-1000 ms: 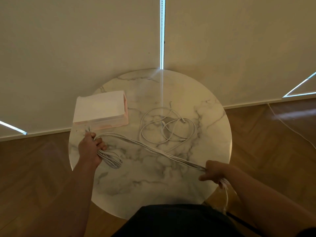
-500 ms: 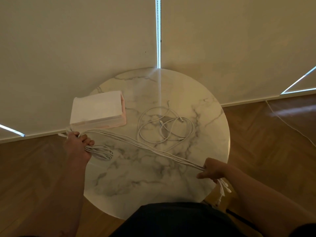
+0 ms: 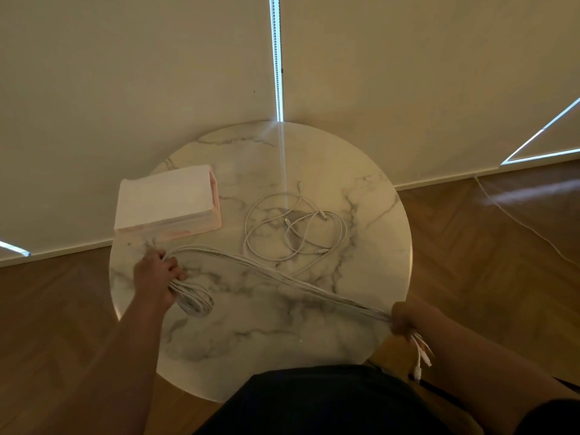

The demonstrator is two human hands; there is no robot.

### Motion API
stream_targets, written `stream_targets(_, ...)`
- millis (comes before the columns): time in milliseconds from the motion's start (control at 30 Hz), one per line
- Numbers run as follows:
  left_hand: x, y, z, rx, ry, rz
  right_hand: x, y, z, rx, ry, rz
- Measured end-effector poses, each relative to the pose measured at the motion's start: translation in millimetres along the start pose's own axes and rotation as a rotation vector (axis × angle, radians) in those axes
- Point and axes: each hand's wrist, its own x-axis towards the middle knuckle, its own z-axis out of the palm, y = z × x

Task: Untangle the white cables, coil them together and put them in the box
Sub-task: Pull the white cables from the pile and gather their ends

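Note:
A bundle of white cables (image 3: 282, 277) stretches across the round marble table (image 3: 314, 340) from lower right to left. My left hand (image 3: 155, 277) grips the bundle's left end, where a small coil (image 3: 194, 301) of loops hangs below my fingers. My right hand (image 3: 408, 317) grips the other end at the table's right edge, with white plugs (image 3: 420, 356) dangling beneath it. Another white cable (image 3: 295, 230) lies loose in loops at the table's middle. The white and pink box (image 3: 166, 202) stands at the table's back left, just beyond my left hand.
Pale roller blinds (image 3: 157, 73) hang right behind the table. Wooden floor (image 3: 486, 262) surrounds it, and a thin white cord (image 3: 518, 221) runs over the floor at the right. My dark-clothed lap (image 3: 314, 403) is at the table's near edge.
My left hand, with the coil, moved right and back onto the table from its left edge. My right hand slid a little toward the table's right edge, pulling the bundle straighter.

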Motion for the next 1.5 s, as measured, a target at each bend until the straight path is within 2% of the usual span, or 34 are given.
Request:
stream_targets(133,-13.6,-27.0,20.4,0.101,-0.04,-0.035,3.2,7.7,1.7,-0.085,-0.022,0.089)
stream_targets(200,-15.8,-30.8,23.9,0.133,-0.045,-0.04,-0.1,-3.4,-6.1,-0.096,0.025,0.082)
stream_targets(300,-19.2,-26.3,26.8,0.195,-0.06,-0.002,-12.8,-35.9,-31.8,-0.12,0.263,-0.06)
stream_targets(367,-22.2,-20.0,28.2,0.247,-0.096,0.023,-15.0,-64.3,-47.2,-0.032,0.435,-0.189)
stream_targets(433,-25.9,-14.0,28.9,0.293,-0.167,0.023,-8.3,-93.4,-52.2,0.05,0.509,-0.311)
stream_targets(567,-35.6,-1.9,27.1,0.296,-0.436,-0.042,-1.3,-144.6,-43.4,0.161,0.459,-0.522)
stream_targets(700,-34.0,14.0,19.2,0.116,-0.738,-0.252,0.9,-177.7,-42.1,0.292,0.506,-0.598)
stream_targets(767,-27.2,18.2,13.2,-0.015,-1.009,-0.379,-1.5,-185.6,-45.7,0.418,0.473,-0.637)
stream_targets(800,-25.5,21.6,10.8,-0.056,-1.061,-0.348,-2.5,-186.9,-45.7,0.459,0.44,-0.653)
stream_targets(867,-23.0,31.2,5.5,-0.065,-0.954,-0.238,-5.2,-180.9,-43.7,0.5,0.359,-0.672)
stream_targets(900,-21.1,29.9,6.4,-0.067,-0.906,-0.267,-4.8,-174.8,-40.9,0.498,0.309,-0.653)
stream_targets(933,-21.4,30.4,5.5,-0.02,-0.769,-0.289,-3.5,-166.2,-38.4,0.441,0.296,-0.613)
stream_targets(1000,-22.8,23.0,1.8,0.22,-0.404,-0.062,-6.3,-145.5,-37.8,0.241,0.351,-0.564)
stream_targets(1033,-22.1,15.9,1.9,0.338,-0.291,0.015,-10.6,-136.4,-37.9,0.171,0.372,-0.556)
stream_targets(1100,-24.1,1.7,5.5,0.484,-0.143,0.067,-12.5,-120.5,-38.2,0.157,0.224,-0.472)
stream_targets(1200,-24.5,-7.5,5.0,0.453,-0.049,0.075,13.0,-81.1,-34.9,0.069,-0.203,-0.171)
stream_targets(1267,-19.8,-5.3,1.8,0.379,-0.025,0.089,53.9,-53.4,-27.0,-0.258,-0.331,-0.1)
stream_targets(1333,-13.7,-2.7,-1.1,0.263,-0.025,0.083,104.1,-30.3,-15.3,-0.487,-0.328,-0.13)
stream_targets(1400,-10.6,-1.5,-1.4,0.188,-0.032,0.064,76.2,-28.4,-21.6,-0.674,-0.258,-0.101)
stream_targets(1500,-15.2,1.5,4.4,0.145,-0.067,0.038,23.8,-54.9,-53.2,-0.651,-0.09,-0.123)
